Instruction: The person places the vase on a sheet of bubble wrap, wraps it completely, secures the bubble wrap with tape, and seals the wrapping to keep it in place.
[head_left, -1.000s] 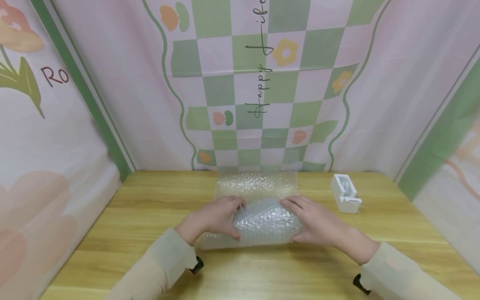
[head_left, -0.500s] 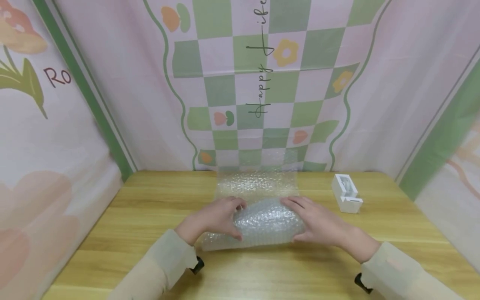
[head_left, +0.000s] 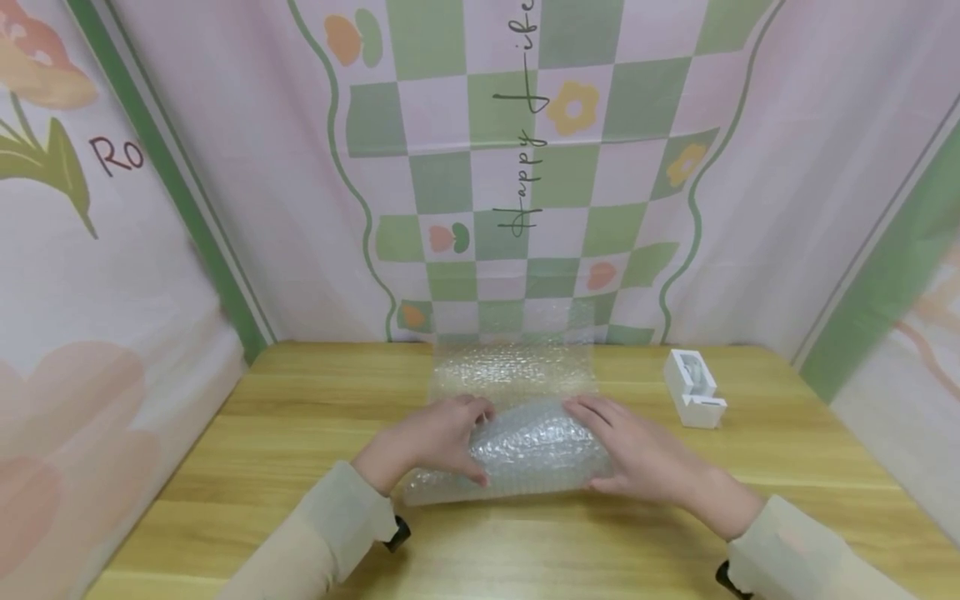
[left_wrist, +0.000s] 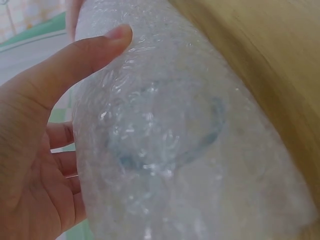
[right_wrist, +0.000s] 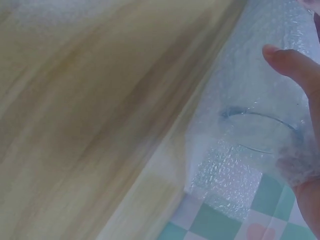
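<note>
A roll of clear bubble wrap (head_left: 536,450) lies across the table in front of me, with a flat stretch of the sheet (head_left: 513,367) running from it to the back edge. My left hand (head_left: 438,437) holds the roll's left end, thumb on the near side and fingers beyond. At the other end, my right hand (head_left: 641,454) grips it the same way. Through the layers, a bluish circular outline (left_wrist: 215,137) shows in the left wrist view. A clear round rim (right_wrist: 260,116) appears inside the roll in the right wrist view; the wrapped thing's kind is hidden.
A white tape dispenser (head_left: 693,387) stands at the back right of the wooden table (head_left: 300,450). Behind the table hangs a green-checked curtain (head_left: 498,167), and the sheet's far end reaches up against it. Printed curtains also close off both sides.
Both hands keep their hold, and the roll has shifted very slightly to the right and toward me. The dispenser stays in its place.
</note>
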